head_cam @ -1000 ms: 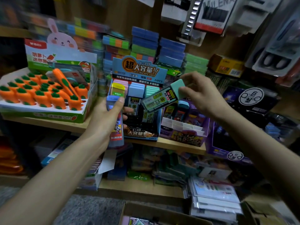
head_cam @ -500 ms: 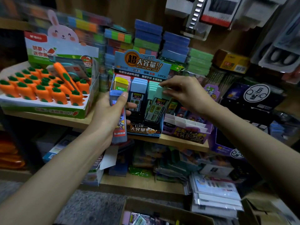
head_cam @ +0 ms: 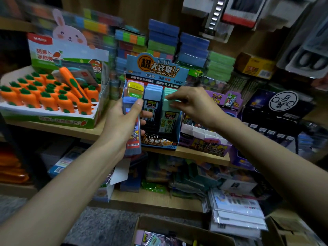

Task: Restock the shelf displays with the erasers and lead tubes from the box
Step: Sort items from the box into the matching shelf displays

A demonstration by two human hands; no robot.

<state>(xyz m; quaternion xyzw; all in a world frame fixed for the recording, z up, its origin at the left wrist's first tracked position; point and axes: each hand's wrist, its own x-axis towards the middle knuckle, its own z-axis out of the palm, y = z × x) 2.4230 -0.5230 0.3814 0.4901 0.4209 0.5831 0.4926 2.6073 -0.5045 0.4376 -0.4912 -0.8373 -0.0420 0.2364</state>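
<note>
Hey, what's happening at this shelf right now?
A person is restocking a stationery shelf. Their right hand pinches the top of a teal-capped lead tube seated in the right column of the blue display box. Their left hand holds a blue-capped lead tube upright in front of it. A cardboard box with more packs sits below.

What hands, frame edges and blur conceal
The left hand [head_cam: 122,125] wraps the blue-capped tube [head_cam: 133,139], hiding its middle label; the right hand [head_cam: 193,105] pinches the green-capped tube [head_cam: 168,121], covering part of its cap and the far right corner of the display box [head_cam: 156,68]. The cardboard box [head_cam: 177,228], nearest, is cut by the bottom edge, its contents unreadable. The carrot eraser tray [head_cam: 53,119] runs off the left edge. Goods at the far upper left are motion-blurred; packets on the lower shelf [head_cam: 152,199] are too dark to identify
</note>
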